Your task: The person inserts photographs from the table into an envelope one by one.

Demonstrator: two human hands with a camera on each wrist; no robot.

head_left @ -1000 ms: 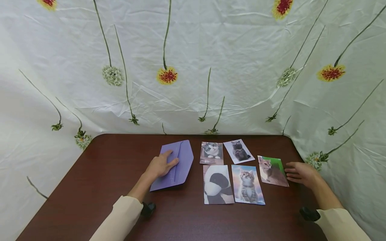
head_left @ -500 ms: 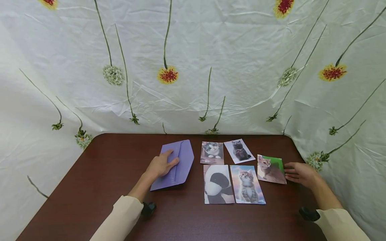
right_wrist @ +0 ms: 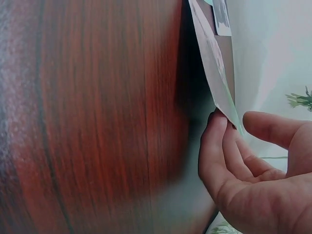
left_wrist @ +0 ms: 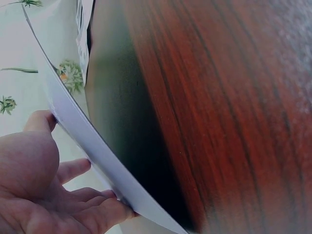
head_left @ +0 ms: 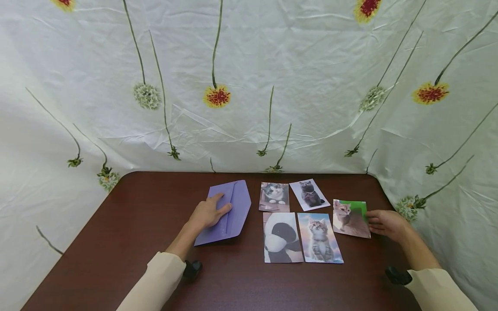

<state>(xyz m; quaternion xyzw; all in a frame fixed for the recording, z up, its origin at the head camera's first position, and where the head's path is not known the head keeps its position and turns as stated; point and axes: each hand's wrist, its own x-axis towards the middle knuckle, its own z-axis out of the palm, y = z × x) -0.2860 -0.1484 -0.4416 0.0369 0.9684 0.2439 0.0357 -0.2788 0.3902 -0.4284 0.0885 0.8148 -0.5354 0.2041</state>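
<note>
In the head view my left hand (head_left: 208,214) rests on a purple envelope (head_left: 239,216), its fingers spread over the side by the flap. Seen from the left wrist, fingertips press the face of the envelope (left_wrist: 105,156), while dark shadow lies beneath its near edge. At the right, my right hand (head_left: 389,223) pinches the right edge of a photo of a tan cat on green (head_left: 350,220). From the right wrist, fingertips are under the edge of this photo (right_wrist: 214,68) and the thumb lies close by its upper side.
Photos lie between the hands: a grey-and-white kitten (head_left: 274,197), a dark grey cat (head_left: 310,195), a black-and-white picture (head_left: 282,237) and a tabby kitten on blue (head_left: 320,237). The brown table (head_left: 233,280) ends at a white flowered cloth (head_left: 249,129).
The tan cat photo has shifted slightly up and turned a little straighter. My right fingers have closed in on its edge. The left hand and envelope stay put.
</note>
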